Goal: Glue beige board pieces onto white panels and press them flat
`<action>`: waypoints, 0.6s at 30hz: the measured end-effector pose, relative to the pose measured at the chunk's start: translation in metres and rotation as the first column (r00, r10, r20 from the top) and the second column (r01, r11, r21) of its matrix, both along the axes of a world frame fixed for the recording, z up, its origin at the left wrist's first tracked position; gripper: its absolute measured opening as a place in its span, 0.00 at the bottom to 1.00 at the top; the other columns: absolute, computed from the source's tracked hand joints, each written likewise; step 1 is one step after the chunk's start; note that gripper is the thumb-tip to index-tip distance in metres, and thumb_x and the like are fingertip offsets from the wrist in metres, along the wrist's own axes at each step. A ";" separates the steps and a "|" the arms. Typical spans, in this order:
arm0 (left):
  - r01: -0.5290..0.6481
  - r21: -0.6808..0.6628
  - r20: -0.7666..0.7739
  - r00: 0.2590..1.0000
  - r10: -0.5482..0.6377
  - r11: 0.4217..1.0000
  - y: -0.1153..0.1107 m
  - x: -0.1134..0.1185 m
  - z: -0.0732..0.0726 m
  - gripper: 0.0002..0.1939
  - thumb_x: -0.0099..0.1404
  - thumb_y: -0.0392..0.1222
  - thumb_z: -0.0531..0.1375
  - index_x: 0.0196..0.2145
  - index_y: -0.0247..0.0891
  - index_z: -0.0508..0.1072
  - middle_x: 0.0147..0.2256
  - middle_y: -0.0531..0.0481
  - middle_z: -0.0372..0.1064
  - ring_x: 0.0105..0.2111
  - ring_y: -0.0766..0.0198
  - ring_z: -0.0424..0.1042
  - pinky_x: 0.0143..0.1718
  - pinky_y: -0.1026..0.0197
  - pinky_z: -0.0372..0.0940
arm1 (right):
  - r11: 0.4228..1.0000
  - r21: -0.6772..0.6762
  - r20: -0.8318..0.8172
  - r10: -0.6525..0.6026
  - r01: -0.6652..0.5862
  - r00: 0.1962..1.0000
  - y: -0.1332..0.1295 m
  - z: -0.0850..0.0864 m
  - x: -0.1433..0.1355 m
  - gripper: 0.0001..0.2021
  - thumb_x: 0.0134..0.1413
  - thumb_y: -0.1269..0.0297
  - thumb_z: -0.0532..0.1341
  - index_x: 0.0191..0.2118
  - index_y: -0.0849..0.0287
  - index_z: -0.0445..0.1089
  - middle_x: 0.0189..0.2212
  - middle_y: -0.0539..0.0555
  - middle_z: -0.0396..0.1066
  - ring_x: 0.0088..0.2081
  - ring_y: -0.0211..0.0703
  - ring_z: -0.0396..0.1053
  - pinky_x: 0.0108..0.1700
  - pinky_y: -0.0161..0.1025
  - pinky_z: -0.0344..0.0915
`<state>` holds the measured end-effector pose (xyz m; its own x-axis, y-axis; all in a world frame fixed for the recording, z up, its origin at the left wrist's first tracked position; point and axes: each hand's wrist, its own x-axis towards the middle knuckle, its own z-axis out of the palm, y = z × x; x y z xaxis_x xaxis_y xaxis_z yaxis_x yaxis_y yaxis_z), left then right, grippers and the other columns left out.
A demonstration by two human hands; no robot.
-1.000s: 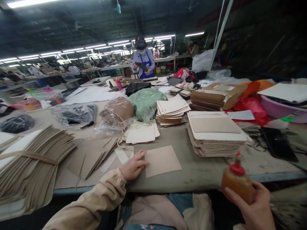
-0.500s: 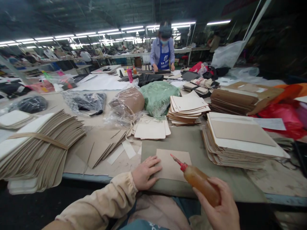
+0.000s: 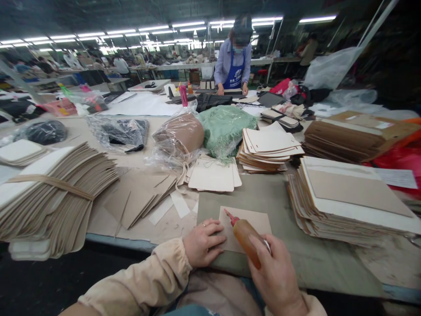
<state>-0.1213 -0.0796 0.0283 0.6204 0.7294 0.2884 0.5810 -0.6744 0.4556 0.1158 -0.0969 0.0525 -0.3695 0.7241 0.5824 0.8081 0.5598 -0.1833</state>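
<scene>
A tan rectangular panel [image 3: 259, 221] lies flat on a grey-green mat [image 3: 279, 199] at the table's front edge. My left hand [image 3: 204, 242] rests with fingers spread on the panel's left edge. In my right hand [image 3: 276, 267] is a squeeze bottle [image 3: 248, 239] of amber liquid, its red nozzle slanting up and left over the panel's upper left part. Whether the tip touches the panel I cannot tell. Part of the panel is hidden under the bottle and hands.
A strapped stack of panels [image 3: 62, 193] stands left, another stack [image 3: 342, 197] right. Beyond the mat lie cream panels [image 3: 212, 174], a plastic-wrapped brown bundle [image 3: 180, 131] and a green cloth [image 3: 226, 127]. Across the table, a person in a blue apron [image 3: 235, 72] works.
My right hand has brought the bottle left, so its nozzle is now over the panel's upper left part. My left hand stays on the panel. The view has turned slightly.
</scene>
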 end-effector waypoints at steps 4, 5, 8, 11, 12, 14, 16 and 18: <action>-0.009 0.006 -0.008 1.000 0.010 1.000 0.000 0.001 0.002 0.16 0.61 0.43 0.57 0.46 0.39 0.73 0.46 0.41 0.67 0.52 0.52 0.63 0.55 0.47 0.61 | 0.999 -0.009 -0.015 0.033 -0.034 0.999 0.003 0.000 -0.004 0.15 0.54 0.75 0.56 0.48 0.57 0.65 0.39 0.59 0.60 0.38 0.49 0.61 0.36 0.45 0.65; -0.010 0.007 -0.008 1.000 0.010 1.000 0.000 0.001 0.002 0.16 0.61 0.43 0.57 0.46 0.39 0.73 0.46 0.41 0.67 0.52 0.52 0.63 0.55 0.48 0.61 | 0.999 -0.014 -0.024 0.041 -0.041 0.999 0.003 0.000 -0.005 0.15 0.54 0.75 0.56 0.47 0.57 0.65 0.39 0.59 0.60 0.38 0.49 0.61 0.37 0.45 0.64; -0.015 0.006 -0.010 1.000 0.015 1.000 0.000 0.002 0.002 0.15 0.61 0.43 0.57 0.46 0.39 0.73 0.47 0.42 0.67 0.52 0.53 0.63 0.56 0.49 0.60 | 0.997 -0.030 -0.037 0.067 -0.068 0.997 0.003 0.000 -0.009 0.15 0.54 0.76 0.56 0.47 0.58 0.66 0.39 0.59 0.61 0.40 0.50 0.61 0.39 0.47 0.64; -0.021 0.002 -0.013 1.000 0.021 1.000 0.000 0.002 0.001 0.15 0.61 0.42 0.57 0.45 0.39 0.73 0.47 0.42 0.66 0.51 0.53 0.63 0.56 0.49 0.61 | 0.996 -0.028 -0.034 0.078 -0.079 0.996 0.001 0.004 -0.013 0.13 0.55 0.77 0.55 0.45 0.60 0.67 0.39 0.60 0.61 0.43 0.53 0.61 0.41 0.50 0.64; -0.022 0.002 -0.013 1.000 0.022 1.000 0.000 0.002 0.001 0.15 0.61 0.42 0.58 0.45 0.39 0.73 0.47 0.42 0.66 0.51 0.53 0.63 0.55 0.49 0.61 | 0.997 -0.023 -0.027 0.072 -0.073 0.997 0.000 0.005 -0.013 0.13 0.56 0.77 0.54 0.45 0.60 0.67 0.40 0.60 0.61 0.43 0.53 0.61 0.41 0.50 0.64; -0.023 0.004 -0.012 1.000 0.023 1.000 -0.001 0.001 0.001 0.15 0.60 0.42 0.58 0.45 0.40 0.73 0.47 0.42 0.66 0.52 0.52 0.63 0.55 0.49 0.61 | 0.999 -0.005 -0.019 0.043 -0.043 0.999 -0.002 0.007 -0.011 0.12 0.56 0.77 0.54 0.44 0.59 0.68 0.40 0.60 0.61 0.44 0.53 0.61 0.41 0.51 0.63; -0.023 0.000 -0.021 1.000 0.023 1.000 -0.001 0.000 0.000 0.15 0.60 0.41 0.58 0.46 0.40 0.73 0.47 0.42 0.66 0.52 0.52 0.63 0.56 0.48 0.61 | 1.000 0.010 -0.022 0.004 -0.004 1.000 -0.005 0.007 -0.003 0.11 0.57 0.77 0.55 0.43 0.58 0.68 0.40 0.60 0.61 0.44 0.52 0.61 0.41 0.50 0.63; -0.021 -0.004 -0.034 0.999 0.021 1.000 -0.001 -0.001 -0.001 0.15 0.60 0.41 0.58 0.46 0.41 0.72 0.48 0.43 0.66 0.53 0.52 0.62 0.56 0.47 0.60 | 0.999 0.015 -0.019 -0.043 0.043 0.999 -0.009 0.006 0.008 0.11 0.56 0.77 0.55 0.43 0.58 0.68 0.41 0.60 0.61 0.44 0.52 0.61 0.41 0.49 0.63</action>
<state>-0.1224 -0.0802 0.0273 0.6141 0.7437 0.2643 0.6103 -0.6598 0.4385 0.1242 -0.1061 0.0582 -0.3272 0.7296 0.6005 0.8277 0.5278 -0.1903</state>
